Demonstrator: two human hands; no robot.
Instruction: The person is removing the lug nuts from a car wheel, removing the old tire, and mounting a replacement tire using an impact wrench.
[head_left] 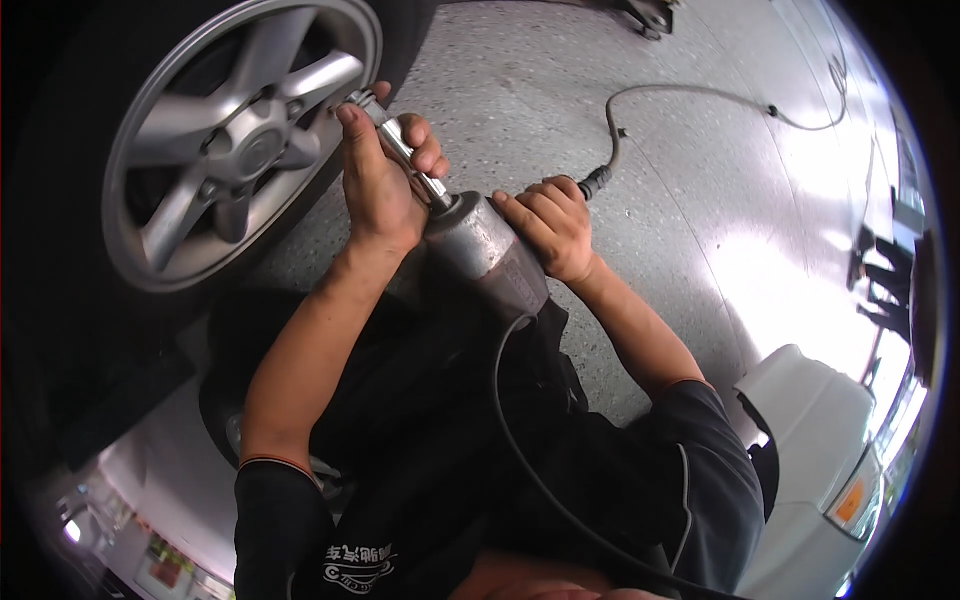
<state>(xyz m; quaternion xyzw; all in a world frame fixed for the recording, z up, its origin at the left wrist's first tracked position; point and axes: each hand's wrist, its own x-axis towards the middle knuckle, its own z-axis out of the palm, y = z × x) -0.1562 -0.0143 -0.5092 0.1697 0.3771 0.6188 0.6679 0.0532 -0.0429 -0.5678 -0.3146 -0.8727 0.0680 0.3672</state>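
An air impact wrench (482, 245) with a worn metal body lies across in front of me, its nose pointing up and left toward the wheel. My right hand (555, 228) is closed round its handle; the hand covers most of the handle. A long shiny socket (400, 148) sits on the wrench's nose. My left hand (380, 195) is closed round this socket, with the thumb along one side and fingers on the other. The socket's far end is near the rim of a silver spoked wheel (250, 148), and whether they touch I cannot tell.
A grey air hose (690, 87) runs from the wrench's handle over the speckled floor (500, 110) to the far right. A white car (810, 430) stands at the lower right. Part of some wheeled equipment (650, 18) shows at the top edge.
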